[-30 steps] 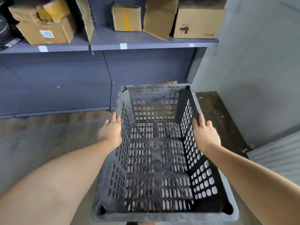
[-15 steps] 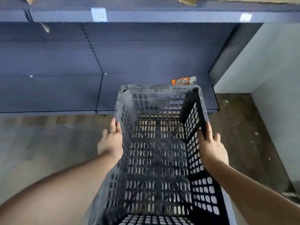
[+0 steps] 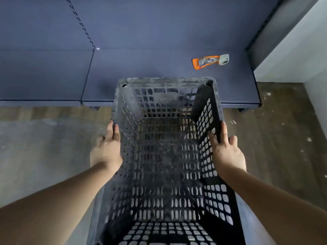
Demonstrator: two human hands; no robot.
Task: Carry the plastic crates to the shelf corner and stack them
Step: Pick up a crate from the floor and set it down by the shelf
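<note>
Now the view has dropped right down: the boxes on the upper shelf a second ago are gone from sight, and the bottom shelf (image 3: 159, 68) fills the top of the picture. On the left, the left hand (image 3: 106, 149) lies flat against the outside of the crate (image 3: 166, 156), fingers (image 3: 113, 131) stretched along the wall and pressing in rather than curled. In the middle, the dark, holed crate is carried between both hands, its far rim now reaching over the front edge of the shelf, closer than before. On the right, the right hand (image 3: 228, 152) clamps the other wall, fingers reaching up toward the rim. Further right, an orange packet (image 3: 210, 61) lies on the shelf near the corner where the shelf meets the pale wall (image 3: 300, 50). I'd judge the carry is nearly done; setting down comes next. No second crate shows, so stacking is not yet begun.
</note>
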